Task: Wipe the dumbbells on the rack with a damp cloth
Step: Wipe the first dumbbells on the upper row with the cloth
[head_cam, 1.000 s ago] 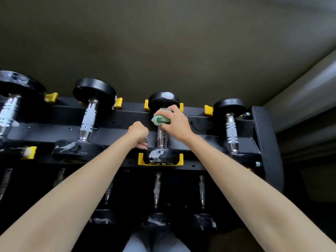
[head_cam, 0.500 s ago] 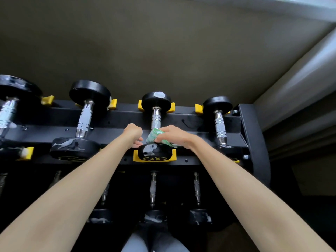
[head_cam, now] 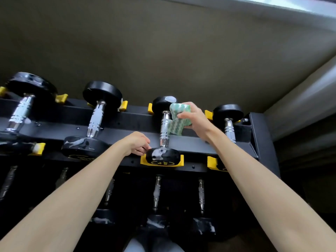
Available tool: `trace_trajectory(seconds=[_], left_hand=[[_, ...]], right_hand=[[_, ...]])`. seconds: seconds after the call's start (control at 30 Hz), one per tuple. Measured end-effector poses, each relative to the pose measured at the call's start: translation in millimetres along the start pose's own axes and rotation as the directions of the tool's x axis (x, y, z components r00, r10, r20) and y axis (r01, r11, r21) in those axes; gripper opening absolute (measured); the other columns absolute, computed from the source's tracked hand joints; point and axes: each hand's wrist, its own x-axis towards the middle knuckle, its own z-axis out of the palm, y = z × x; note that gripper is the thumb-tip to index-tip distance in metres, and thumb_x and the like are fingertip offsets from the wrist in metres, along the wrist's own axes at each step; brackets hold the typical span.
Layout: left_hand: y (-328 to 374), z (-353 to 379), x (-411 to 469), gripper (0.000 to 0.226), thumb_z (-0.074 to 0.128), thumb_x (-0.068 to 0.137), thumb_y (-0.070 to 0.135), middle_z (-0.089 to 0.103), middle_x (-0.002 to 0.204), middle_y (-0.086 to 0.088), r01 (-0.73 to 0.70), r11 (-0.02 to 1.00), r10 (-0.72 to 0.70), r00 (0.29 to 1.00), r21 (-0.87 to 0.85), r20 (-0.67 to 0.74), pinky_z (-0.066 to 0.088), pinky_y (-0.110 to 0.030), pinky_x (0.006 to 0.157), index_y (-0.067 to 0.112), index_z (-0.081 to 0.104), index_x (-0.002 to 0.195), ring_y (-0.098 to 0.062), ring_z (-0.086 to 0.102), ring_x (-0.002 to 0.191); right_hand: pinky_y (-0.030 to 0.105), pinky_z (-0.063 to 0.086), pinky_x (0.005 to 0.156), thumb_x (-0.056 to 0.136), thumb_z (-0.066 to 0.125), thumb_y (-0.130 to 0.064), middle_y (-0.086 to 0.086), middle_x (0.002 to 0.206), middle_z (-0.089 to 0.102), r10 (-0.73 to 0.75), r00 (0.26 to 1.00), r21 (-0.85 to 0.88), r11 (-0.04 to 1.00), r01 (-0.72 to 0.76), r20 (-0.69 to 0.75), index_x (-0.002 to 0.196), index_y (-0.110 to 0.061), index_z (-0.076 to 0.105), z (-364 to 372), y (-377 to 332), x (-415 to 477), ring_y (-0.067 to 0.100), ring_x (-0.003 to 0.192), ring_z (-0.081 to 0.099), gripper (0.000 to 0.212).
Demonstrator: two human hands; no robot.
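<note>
Dumbbells sit in a row on the top tier of a black rack (head_cam: pixel 261 135), each resting in yellow cradles (head_cam: pixel 161 163), seen from a head-worn camera looking along two bare forearms. The right hand (head_cam: pixel 195 118) is closed around a green-and-white patterned cloth (head_cam: pixel 179 118), pinching it between thumb and fingers. The cloth is bunched and held against the right side of the chrome handle of the third dumbbell (head_cam: pixel 164 128), just below its far black head. The left hand (head_cam: pixel 136 144) is loosely curled, its fingertips touching the left edge of that same dumbbell's near head, which shows pale smears on its black surface. The two hands are apart, one at each end of the handle.

To the left, a larger dumbbell (head_cam: pixel 94 120) lies in its cradles, also with whitish marks on its near head, and a still larger one (head_cam: pixel 20 113) sits at the frame's left edge. To the right, a smaller dumbbell (head_cam: pixel 228 120) lies near the rack's upright end post. A lower tier holds more dumbbells (head_cam: pixel 157 202) in shadow, with white streaks on their heads. Behind the rack is a plain beige wall (head_cam: pixel 163 51).
</note>
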Motion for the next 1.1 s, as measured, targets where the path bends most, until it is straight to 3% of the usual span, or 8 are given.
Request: trace_trajectory(seconds=[0.17, 0.3, 0.37, 0.5, 0.67, 0.87, 0.97, 1.1], left_hand=[[-9, -9, 2, 0.026, 0.053, 0.087, -0.007, 0.066, 0.099, -0.014, -0.029, 0.997, 0.037, 0.994, -0.077, 0.104, 0.054, -0.031, 0.08, 0.006, 0.049, 0.11, -0.023, 0.063, 0.081], [-13, -10, 4, 0.021, 0.047, 0.088, -0.011, 0.066, 0.096, -0.016, -0.03, 0.989, 0.047, 0.991, -0.142, 0.124, 0.053, -0.031, 0.083, 0.005, 0.05, 0.102, -0.023, 0.064, 0.079], [-12, -11, 4, 0.02, 0.045, 0.088, -0.012, 0.067, 0.09, -0.014, -0.029, 0.99, 0.047, 0.99, -0.139, 0.132, 0.053, -0.031, 0.083, 0.006, 0.05, 0.097, -0.023, 0.064, 0.078], [-7, -11, 2, 0.018, 0.048, 0.088, -0.011, 0.067, 0.083, -0.012, -0.02, 0.991, 0.038, 0.99, -0.131, 0.137, 0.054, -0.03, 0.079, 0.006, 0.051, 0.094, -0.023, 0.065, 0.075], [-3, -10, -6, 0.016, 0.048, 0.088, -0.012, 0.063, 0.087, -0.011, -0.027, 0.993, 0.042, 0.991, -0.114, 0.13, 0.055, -0.029, 0.076, 0.002, 0.055, 0.086, -0.022, 0.063, 0.074], [-5, -4, -12, 0.025, 0.038, 0.089, -0.014, 0.066, 0.088, -0.014, -0.049, 0.997, 0.053, 0.996, -0.065, 0.074, 0.053, -0.032, 0.083, -0.002, 0.059, 0.093, -0.022, 0.064, 0.078], [-5, 0, -20, 0.025, 0.042, 0.09, -0.012, 0.063, 0.08, -0.009, -0.08, 0.996, 0.081, 0.996, -0.036, 0.04, 0.052, -0.03, 0.081, 0.006, 0.057, 0.081, -0.017, 0.061, 0.073], [-8, 1, -27, 0.028, 0.038, 0.089, -0.011, 0.058, 0.079, -0.003, -0.103, 0.994, 0.105, 0.994, -0.044, 0.027, 0.05, -0.023, 0.08, 0.011, 0.054, 0.082, -0.01, 0.055, 0.073]], right_hand=[[0.022, 0.04, 0.07, 0.079, 0.063, -0.001, 0.003, 0.098, 0.051, -0.229, 0.972, -0.234, 0.943, 0.235, 0.052, 0.086, -0.024, 0.043, 42, 0, 26, 0.011, 0.08, 0.048, 0.032], [0.033, 0.039, 0.065, 0.079, 0.046, 0.011, 0.01, 0.092, 0.056, -0.301, 0.94, -0.647, 0.687, 0.33, 0.16, 0.105, -0.013, 0.041, 52, 21, 36, 0.024, 0.078, 0.051, 0.036], [0.034, 0.032, 0.056, 0.078, 0.042, 0.011, 0.006, 0.077, 0.051, -0.262, 0.951, -0.719, 0.628, 0.298, 0.165, 0.109, -0.013, 0.04, 46, 27, 36, 0.027, 0.069, 0.046, 0.039], [0.038, 0.048, 0.067, 0.083, 0.05, 0.005, 0.0, 0.095, 0.054, -0.162, 0.968, -0.571, 0.784, 0.245, 0.192, 0.096, -0.024, 0.038, 36, 23, 27, 0.022, 0.079, 0.055, 0.034], [0.03, 0.043, 0.078, 0.079, 0.057, 0.008, -0.003, 0.088, 0.057, -0.027, 0.985, -0.251, 0.966, 0.07, 0.172, 0.084, -0.024, 0.043, 35, 33, -2, 0.015, 0.084, 0.053, 0.035], [0.029, 0.044, 0.085, 0.086, 0.058, -0.002, 0.01, 0.109, 0.057, 0.11, 0.978, -0.084, 0.992, -0.097, 0.177, 0.091, -0.021, 0.044, 28, 50, -29, 0.014, 0.088, 0.055, 0.024], [0.023, 0.043, 0.071, 0.087, 0.056, -0.001, 0.01, 0.11, 0.056, 0.072, 0.985, -0.089, 0.994, -0.058, 0.155, 0.09, -0.021, 0.041, 30, 45, -37, 0.011, 0.081, 0.054, 0.025], [0.032, 0.045, 0.081, 0.084, 0.059, 0.0, 0.013, 0.111, 0.058, -0.04, 0.984, -0.206, 0.976, 0.076, 0.172, 0.089, -0.022, 0.04, 39, 31, -47, 0.018, 0.089, 0.055, 0.029]])
